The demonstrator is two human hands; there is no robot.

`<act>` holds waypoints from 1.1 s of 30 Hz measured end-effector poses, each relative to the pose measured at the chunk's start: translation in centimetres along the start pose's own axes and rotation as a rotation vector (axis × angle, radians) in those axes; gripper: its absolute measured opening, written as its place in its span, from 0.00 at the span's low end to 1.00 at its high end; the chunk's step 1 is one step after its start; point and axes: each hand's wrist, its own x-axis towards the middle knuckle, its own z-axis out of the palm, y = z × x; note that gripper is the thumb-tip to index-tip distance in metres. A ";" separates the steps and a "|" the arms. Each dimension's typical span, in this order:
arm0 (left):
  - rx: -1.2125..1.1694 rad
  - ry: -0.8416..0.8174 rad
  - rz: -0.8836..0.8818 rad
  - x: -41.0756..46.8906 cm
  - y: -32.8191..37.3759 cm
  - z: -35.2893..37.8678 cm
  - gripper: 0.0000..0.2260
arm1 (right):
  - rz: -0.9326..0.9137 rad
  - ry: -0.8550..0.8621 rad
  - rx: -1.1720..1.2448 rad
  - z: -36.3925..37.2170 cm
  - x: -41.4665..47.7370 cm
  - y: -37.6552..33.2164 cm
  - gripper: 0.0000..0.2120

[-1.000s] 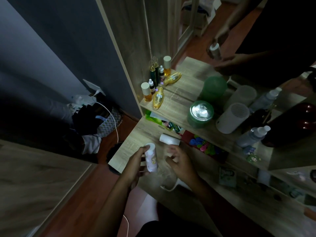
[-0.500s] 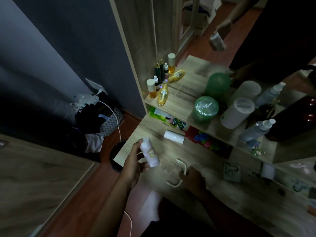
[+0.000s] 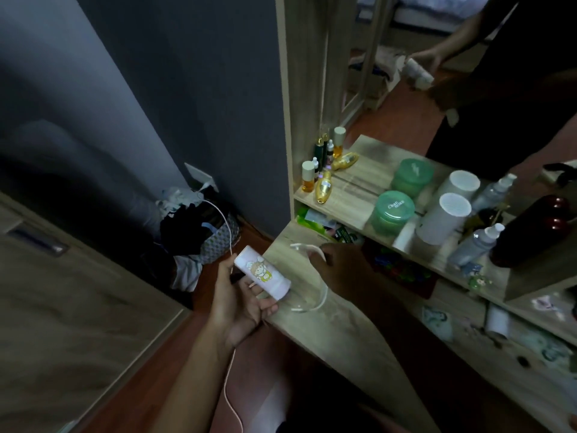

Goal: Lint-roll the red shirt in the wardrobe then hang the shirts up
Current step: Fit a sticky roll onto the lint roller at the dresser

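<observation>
- Dim bedroom corner: a grey wall [image 3: 187, 73] fills the 10 to 12 o'clock part of the view, and a pale wooden panel [image 3: 78, 307] lies at 8 o'clock.
- On the floor at 9 o'clock from the hands, a heap of dark and pale clothes [image 3: 193, 235] sits against the wall. A white cable [image 3: 225, 223] runs down over it from a wall socket [image 3: 199, 179].
- A wooden dressing table [image 3: 343, 332] runs from the centre toward 4 o'clock, with a mirror [image 3: 406, 89] standing above it at 1 o'clock.
- Its raised shelf [image 3: 349, 201] at 2 o'clock is crowded:
  - small amber bottles [image 3: 307, 176], with a gold bottle [image 3: 323, 190] lying on its side;
  - a green jar [image 3: 392, 212] and a white cylinder [image 3: 443, 218];
  - a spray bottle [image 3: 477, 242] and a dark red bottle [image 3: 530, 229].
- Bright plastic bits [image 3: 399, 267] are tucked under the shelf, close behind the right hand.
- The lint roll [image 3: 262, 271], white with a cartoon sticker, lies tilted across the left hand [image 3: 240, 301], just off the table's near corner. The palm faces up and the fingers are loosely cupped beneath the roll, the thumb against its side.
- At 3 o'clock from the roll, the right hand [image 3: 343, 270] is in shadow and blurred over the tabletop. Its fingers are curled round a thin white curved handle [image 3: 307, 246], which loops out above and below the fist.
</observation>
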 end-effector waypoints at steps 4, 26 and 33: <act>0.013 -0.051 0.075 -3.8 1.3 -0.8 0.29 | -0.165 0.029 -0.093 -1.4 0.0 -4.4 0.16; 0.324 0.045 0.497 -16.2 2.7 -3.4 0.20 | -0.217 -0.094 -0.023 -3.5 -8.0 -18.6 0.18; 0.341 0.080 0.522 -17.0 2.8 -2.3 0.19 | -0.207 -0.097 0.008 -4.2 -9.1 -19.6 0.16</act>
